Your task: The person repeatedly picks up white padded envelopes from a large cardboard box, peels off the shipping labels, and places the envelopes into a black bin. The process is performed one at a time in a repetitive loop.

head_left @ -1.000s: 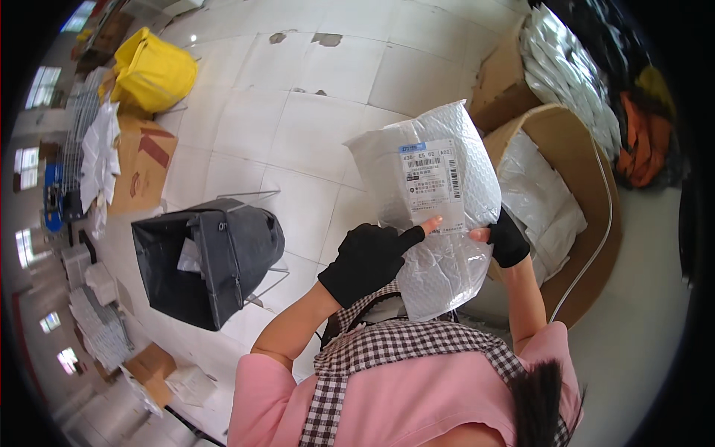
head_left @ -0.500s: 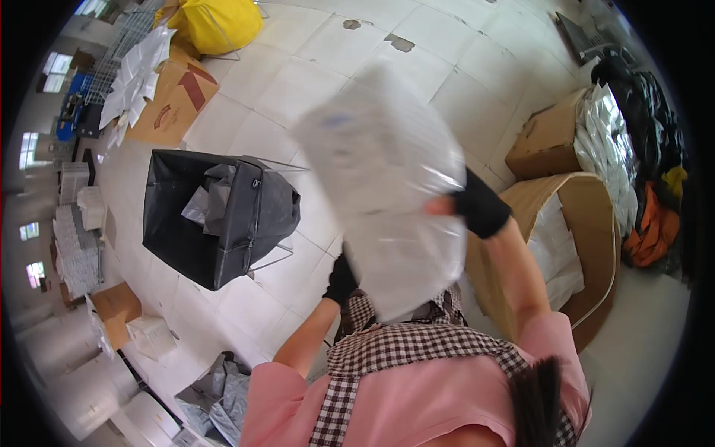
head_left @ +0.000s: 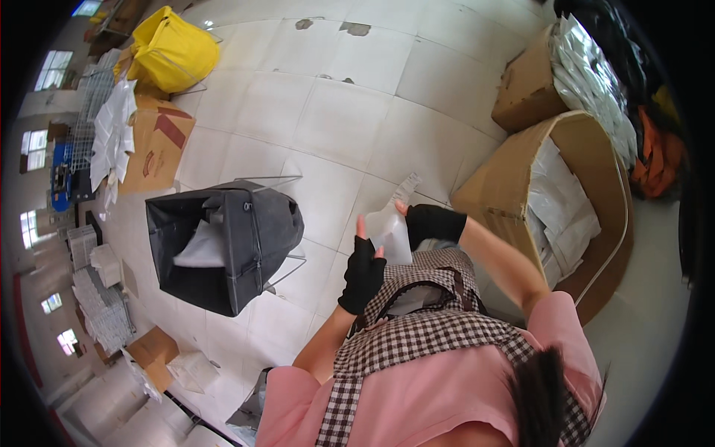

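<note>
Both my hands wear black fingerless gloves and are in front of my checked apron. My left hand (head_left: pixel 363 268) is closed on a small white translucent wrapper (head_left: pixel 387 235), and my right hand (head_left: pixel 428 222) grips the same piece from the right, its thumb near the top. A narrow printed strip sticks up from it. Left of my hands, a black open bag (head_left: pixel 264 246) on a wire frame lies tilted toward me with white packaging (head_left: pixel 199 246) inside.
To the right stand a tall curved cardboard container (head_left: pixel 484 194) with white mailers, another box (head_left: pixel 521 89), silvery bags (head_left: pixel 585 74) and an orange bundle (head_left: pixel 655 160). At upper left are a yellow bag (head_left: pixel 171 48) and a carton (head_left: pixel 156 149); white tiled floor (head_left: pixel 335 127) lies between.
The large bubble mailer has left my hands, which now hold a small wrapper lower down, closer together. A larger white piece shows inside the black bag than half a second ago.
</note>
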Demonstrator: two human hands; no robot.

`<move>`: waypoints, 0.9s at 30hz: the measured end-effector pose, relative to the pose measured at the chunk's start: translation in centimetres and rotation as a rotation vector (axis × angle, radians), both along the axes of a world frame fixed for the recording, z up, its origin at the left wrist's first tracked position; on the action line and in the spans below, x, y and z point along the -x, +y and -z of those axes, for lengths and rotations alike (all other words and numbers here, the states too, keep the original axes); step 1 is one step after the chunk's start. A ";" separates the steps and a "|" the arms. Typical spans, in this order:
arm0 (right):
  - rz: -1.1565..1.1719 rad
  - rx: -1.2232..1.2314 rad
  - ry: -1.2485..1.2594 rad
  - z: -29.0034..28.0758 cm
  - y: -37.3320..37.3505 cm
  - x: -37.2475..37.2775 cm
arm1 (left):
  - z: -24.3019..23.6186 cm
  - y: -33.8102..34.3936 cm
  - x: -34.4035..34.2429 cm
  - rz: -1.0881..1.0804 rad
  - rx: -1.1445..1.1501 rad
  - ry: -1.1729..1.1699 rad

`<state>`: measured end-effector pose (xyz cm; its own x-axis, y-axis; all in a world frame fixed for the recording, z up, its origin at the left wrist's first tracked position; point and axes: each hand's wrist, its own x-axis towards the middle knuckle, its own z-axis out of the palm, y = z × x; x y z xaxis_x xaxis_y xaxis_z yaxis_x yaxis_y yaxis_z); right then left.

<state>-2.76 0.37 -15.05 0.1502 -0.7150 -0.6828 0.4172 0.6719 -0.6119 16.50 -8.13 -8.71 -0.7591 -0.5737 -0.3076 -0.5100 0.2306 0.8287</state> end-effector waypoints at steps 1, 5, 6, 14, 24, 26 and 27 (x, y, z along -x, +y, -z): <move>0.175 0.103 -0.111 1.7 1.2 -1.2 | -0.1 0.1 0.2 0.084 -0.020 -0.076; 0.574 0.255 0.096 -2.0 2.8 -3.3 | 1.8 0.7 0.6 0.010 -0.360 0.180; 0.582 0.289 0.204 -1.8 3.8 -3.7 | 1.6 0.7 1.4 -0.065 -0.542 0.225; 0.543 0.406 1.089 -5.6 11.1 0.3 | -1.7 2.8 10.4 -0.041 -0.273 0.045; 0.487 0.623 0.607 -7.7 17.1 9.4 | -3.5 8.0 16.8 0.529 -0.116 -0.051; 0.488 0.564 0.452 -5.2 18.2 11.2 | -4.7 7.3 18.9 0.703 -0.090 -0.137; 0.496 0.503 0.394 -4.0 18.9 12.4 | -4.5 7.1 19.4 0.724 -0.121 -0.155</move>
